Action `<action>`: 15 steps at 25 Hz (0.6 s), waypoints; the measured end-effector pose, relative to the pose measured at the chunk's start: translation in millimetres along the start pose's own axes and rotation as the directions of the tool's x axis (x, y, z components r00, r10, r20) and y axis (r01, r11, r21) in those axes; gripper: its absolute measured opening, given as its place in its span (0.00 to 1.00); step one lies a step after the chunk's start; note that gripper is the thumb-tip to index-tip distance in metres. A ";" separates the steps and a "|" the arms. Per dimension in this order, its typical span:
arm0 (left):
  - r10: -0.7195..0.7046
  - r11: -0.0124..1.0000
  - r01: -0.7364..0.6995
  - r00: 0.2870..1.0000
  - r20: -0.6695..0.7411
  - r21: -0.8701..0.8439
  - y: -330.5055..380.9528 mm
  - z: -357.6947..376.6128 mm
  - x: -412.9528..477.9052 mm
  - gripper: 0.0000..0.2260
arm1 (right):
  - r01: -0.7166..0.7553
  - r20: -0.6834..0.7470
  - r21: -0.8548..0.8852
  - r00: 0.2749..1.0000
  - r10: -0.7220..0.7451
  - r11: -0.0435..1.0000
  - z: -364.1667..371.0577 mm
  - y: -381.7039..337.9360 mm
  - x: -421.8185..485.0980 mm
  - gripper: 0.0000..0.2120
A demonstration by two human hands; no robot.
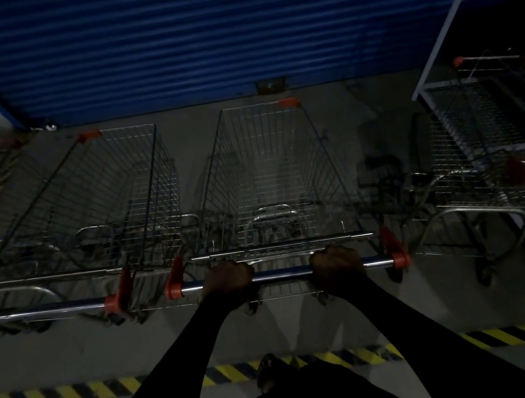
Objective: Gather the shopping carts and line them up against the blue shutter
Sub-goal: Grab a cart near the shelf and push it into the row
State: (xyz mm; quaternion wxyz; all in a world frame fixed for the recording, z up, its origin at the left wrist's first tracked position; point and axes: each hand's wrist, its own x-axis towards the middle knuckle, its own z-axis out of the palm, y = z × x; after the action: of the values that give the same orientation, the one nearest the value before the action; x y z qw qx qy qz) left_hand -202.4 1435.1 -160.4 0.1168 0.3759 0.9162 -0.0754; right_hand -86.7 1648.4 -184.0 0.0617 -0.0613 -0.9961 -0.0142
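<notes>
Gripped shopping cart [271, 176] handle [282, 273] full-fisted with left hand [227, 279] and right hand [336, 264]; needed straight, even push toward blue shutter [192, 36], beside neighbouring cart [108, 197].

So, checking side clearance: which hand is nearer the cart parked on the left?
Left. The left hand grips the handle bar to the right of the parked cart; the right hand grips farther along, away from it.

Blue ribbed shutter [191, 30], silver wire carts [270, 169] — orange corner caps [288, 102], yellow-black striped floor tape [61, 395], black sleeves [176, 359]
</notes>
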 end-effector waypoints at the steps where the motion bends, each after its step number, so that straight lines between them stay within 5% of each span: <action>1: 0.009 1.000 -0.009 1.000 -0.005 0.012 -0.2 0.7 -1.4 0.13 | -0.004 0.022 -0.006 1.000 0.004 1.000 -1.4 -1.7 -0.9 0.07; 11: -0.011 0.999 0.012 1.000 0.025 -0.043 3.3 -7.1 -5.2 0.13 | 0.025 -0.125 0.044 0.992 -0.019 0.999 0.9 -4.0 -4.5 0.08; 13: 0.007 0.999 -0.006 1.000 0.025 -0.046 2.8 -7.2 -4.4 0.16 | 0.026 -0.065 0.099 0.998 -0.019 0.995 -5.9 -2.4 -3.4 0.07; 15: 0.063 0.994 -0.059 0.997 0.044 -0.087 2.5 -8.0 -1.1 0.24 | -0.052 0.202 0.193 0.979 0.012 0.980 -20.5 2.2 4.4 0.12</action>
State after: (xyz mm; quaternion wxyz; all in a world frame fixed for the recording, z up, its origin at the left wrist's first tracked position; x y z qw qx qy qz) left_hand -201.1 1438.0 -152.5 0.1562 0.3965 0.9037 -0.0412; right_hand -88.3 1650.3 -163.1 -0.0328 -0.0720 -0.9926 0.0916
